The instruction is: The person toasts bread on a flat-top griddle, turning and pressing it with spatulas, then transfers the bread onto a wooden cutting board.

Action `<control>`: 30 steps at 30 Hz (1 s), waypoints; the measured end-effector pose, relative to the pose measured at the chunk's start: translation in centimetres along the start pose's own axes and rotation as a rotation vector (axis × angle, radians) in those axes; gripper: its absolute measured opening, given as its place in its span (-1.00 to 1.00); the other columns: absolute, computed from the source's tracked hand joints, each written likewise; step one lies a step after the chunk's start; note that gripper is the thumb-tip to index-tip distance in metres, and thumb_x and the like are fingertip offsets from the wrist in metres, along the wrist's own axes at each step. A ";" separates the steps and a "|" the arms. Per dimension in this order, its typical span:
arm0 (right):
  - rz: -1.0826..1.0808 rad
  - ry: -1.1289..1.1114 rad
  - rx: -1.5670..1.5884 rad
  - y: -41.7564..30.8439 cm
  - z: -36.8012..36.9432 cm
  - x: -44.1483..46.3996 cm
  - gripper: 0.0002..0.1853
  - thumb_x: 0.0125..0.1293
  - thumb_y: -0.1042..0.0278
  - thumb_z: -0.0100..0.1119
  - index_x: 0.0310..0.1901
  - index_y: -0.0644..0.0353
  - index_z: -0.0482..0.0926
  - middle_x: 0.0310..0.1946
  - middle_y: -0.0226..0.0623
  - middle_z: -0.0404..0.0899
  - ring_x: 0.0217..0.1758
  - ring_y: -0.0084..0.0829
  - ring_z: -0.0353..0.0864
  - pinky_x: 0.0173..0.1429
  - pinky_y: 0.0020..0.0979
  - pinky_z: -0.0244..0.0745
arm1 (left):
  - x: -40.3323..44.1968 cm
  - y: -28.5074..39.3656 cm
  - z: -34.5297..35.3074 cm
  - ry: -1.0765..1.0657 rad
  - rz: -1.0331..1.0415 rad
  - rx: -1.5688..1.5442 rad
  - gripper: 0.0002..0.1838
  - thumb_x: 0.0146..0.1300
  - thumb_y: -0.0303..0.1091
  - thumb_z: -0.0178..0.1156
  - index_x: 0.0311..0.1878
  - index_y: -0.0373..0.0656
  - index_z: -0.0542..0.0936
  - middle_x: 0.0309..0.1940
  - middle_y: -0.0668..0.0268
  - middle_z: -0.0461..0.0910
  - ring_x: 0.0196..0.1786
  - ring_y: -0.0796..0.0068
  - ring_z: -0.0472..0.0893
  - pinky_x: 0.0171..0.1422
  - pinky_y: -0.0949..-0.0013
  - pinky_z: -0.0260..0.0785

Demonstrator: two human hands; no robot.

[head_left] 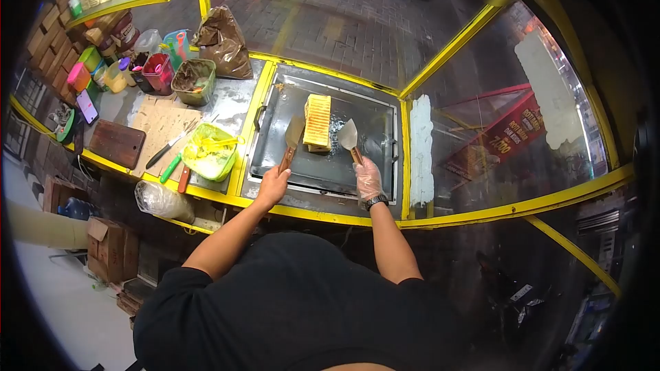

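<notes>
A toasted loaf of bread [317,120] with brown grill stripes lies on the dark flat griddle [275,161]. My left hand [274,185], bare, is closed round the wooden handle of a metal spatula [295,130]. Its blade stands close against the loaf's left side; whether they touch I cannot tell. In a clear plastic glove, my right hand [369,180] grips a second spatula [348,135] by its wooden handle. That blade points away from me, a small gap to the right of the bread. Greasy smears and crumbs mark the griddle around the loaf.
Left of the griddle are a green tub [210,153] of yellow spread, a knife [170,145], cardboard [158,121] and a brown cutting board [118,144]. Behind them stand several containers and a brown plastic bag [225,45]. A yellow frame [405,158] with clear panels borders the griddle's right side.
</notes>
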State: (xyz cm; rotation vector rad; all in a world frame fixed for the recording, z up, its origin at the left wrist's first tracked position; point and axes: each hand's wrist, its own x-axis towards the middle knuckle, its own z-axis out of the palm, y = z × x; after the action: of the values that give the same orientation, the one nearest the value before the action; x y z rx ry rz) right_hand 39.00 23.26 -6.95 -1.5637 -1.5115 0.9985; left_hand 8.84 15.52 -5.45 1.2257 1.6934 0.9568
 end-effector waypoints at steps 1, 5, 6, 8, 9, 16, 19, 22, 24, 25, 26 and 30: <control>0.049 -0.026 0.059 -0.1 0.5 -0.1 -0.72 0.36 0.38 0.12 0.06 0.26 0.57 -0.35 -0.33 0.53 -0.27 -0.44 0.51 -0.09 -0.37 0.44 | -0.4 -0.5 0.4 0.019 0.026 0.031 -0.66 0.38 -0.18 0.14 -0.22 -0.36 0.56 -0.53 0.07 0.57 -0.42 0.18 0.59 -0.25 0.15 0.40; 0.018 -0.010 0.130 -0.4 3.1 -0.1 -0.74 0.36 0.37 0.12 0.02 0.25 0.58 -0.44 -0.46 0.44 -0.37 -0.56 0.41 -0.22 -0.42 0.40 | -3.1 4.0 -0.5 -0.030 0.023 0.078 -0.65 0.36 -0.20 0.13 -0.21 -0.40 0.55 -0.39 -0.20 0.59 -0.19 -0.25 0.61 -0.09 -0.04 0.41; 0.082 -0.032 0.228 -2.1 3.2 -0.7 -0.76 0.38 0.36 0.11 0.02 0.25 0.57 -0.46 -0.49 0.40 -0.41 -0.61 0.37 -0.28 -0.47 0.36 | -3.4 4.4 -0.4 -0.017 0.067 0.110 -0.65 0.36 -0.20 0.12 -0.21 -0.40 0.55 -0.38 -0.21 0.60 -0.19 -0.25 0.61 -0.08 -0.05 0.41; -0.003 0.034 0.199 -2.4 3.5 -1.0 -0.76 0.39 0.37 0.11 0.01 0.25 0.57 -0.47 -0.51 0.39 -0.42 -0.64 0.34 -0.31 -0.50 0.32 | -4.3 5.5 -0.5 -0.040 0.103 0.142 -0.65 0.36 -0.20 0.12 -0.18 -0.39 0.56 -0.40 -0.16 0.60 -0.23 -0.18 0.62 -0.09 -0.02 0.41; -0.047 0.064 0.184 -3.2 3.6 -1.1 -0.77 0.39 0.37 0.11 0.01 0.24 0.57 -0.47 -0.53 0.38 -0.43 -0.65 0.32 -0.33 -0.52 0.31 | -4.7 6.1 -0.7 -0.048 0.120 0.157 -0.65 0.36 -0.20 0.12 -0.16 -0.39 0.56 -0.40 -0.14 0.60 -0.24 -0.15 0.63 -0.10 0.00 0.41; 0.069 0.048 0.222 -3.4 2.8 -2.1 -0.75 0.39 0.39 0.11 0.05 0.22 0.58 -0.47 -0.59 0.36 -0.44 -0.70 0.29 -0.34 -0.55 0.28 | -6.9 7.3 -1.6 -0.161 0.001 0.090 -0.65 0.36 -0.19 0.12 -0.23 -0.40 0.53 -0.36 -0.21 0.59 -0.18 -0.26 0.60 -0.07 -0.05 0.41; 0.110 0.062 0.223 -3.0 2.5 -1.6 -0.76 0.39 0.38 0.10 0.02 0.25 0.57 -0.48 -0.52 0.38 -0.44 -0.64 0.32 -0.31 -0.50 0.32 | -6.8 6.7 -1.8 -0.105 -0.012 0.096 -0.64 0.36 -0.19 0.13 -0.23 -0.42 0.53 -0.35 -0.23 0.60 -0.15 -0.26 0.60 -0.03 -0.08 0.40; 0.024 0.116 0.075 -1.6 2.3 -0.8 -0.76 0.40 0.35 0.08 0.00 0.29 0.56 -0.46 -0.36 0.44 -0.41 -0.45 0.41 -0.23 -0.39 0.39 | -5.2 4.3 -0.9 -0.027 0.015 0.143 -0.63 0.36 -0.19 0.13 -0.21 -0.43 0.54 -0.33 -0.25 0.60 -0.12 -0.28 0.60 0.00 -0.10 0.41; -0.030 0.164 -0.065 -0.3 2.3 -0.6 -0.75 0.41 0.32 0.05 -0.03 0.31 0.54 -0.36 -0.06 0.57 -0.29 -0.11 0.56 -0.08 -0.20 0.46 | -3.8 3.0 0.0 -0.010 0.027 0.183 -0.63 0.35 -0.18 0.13 -0.20 -0.43 0.55 -0.31 -0.26 0.61 -0.11 -0.29 0.60 0.02 -0.11 0.41; -0.069 0.166 -0.124 -0.5 2.3 -0.8 -0.74 0.40 0.32 0.06 -0.02 0.31 0.54 -0.33 -0.04 0.59 -0.26 -0.08 0.58 -0.07 -0.19 0.46 | -3.0 2.7 0.4 -0.013 0.030 0.203 -0.63 0.35 -0.18 0.13 -0.20 -0.42 0.55 -0.30 -0.27 0.61 -0.10 -0.29 0.60 0.03 -0.11 0.41; -0.107 0.166 -0.183 -0.6 2.4 -1.4 -0.73 0.40 0.31 0.06 0.00 0.31 0.54 -0.30 -0.02 0.61 -0.23 -0.05 0.59 -0.06 -0.18 0.47 | -2.0 2.4 0.8 -0.017 0.032 0.223 -0.62 0.35 -0.17 0.13 -0.20 -0.41 0.56 -0.29 -0.27 0.61 -0.10 -0.30 0.60 0.03 -0.12 0.41; -0.161 0.059 -0.201 -1.7 2.6 -5.0 -0.72 0.40 0.32 0.05 -0.02 0.33 0.57 -0.34 -0.18 0.59 -0.23 -0.26 0.58 -0.07 -0.30 0.45 | 2.7 0.1 0.6 -0.089 0.092 0.297 -0.62 0.34 -0.13 0.14 -0.16 -0.36 0.55 -0.25 -0.24 0.63 -0.08 -0.29 0.60 0.07 -0.12 0.42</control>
State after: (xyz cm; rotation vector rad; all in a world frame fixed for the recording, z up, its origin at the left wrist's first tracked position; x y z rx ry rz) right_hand 35.93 18.33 -6.32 -1.5643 -1.7095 0.7227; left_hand 8.90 18.19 -6.04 1.5286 1.7640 0.7079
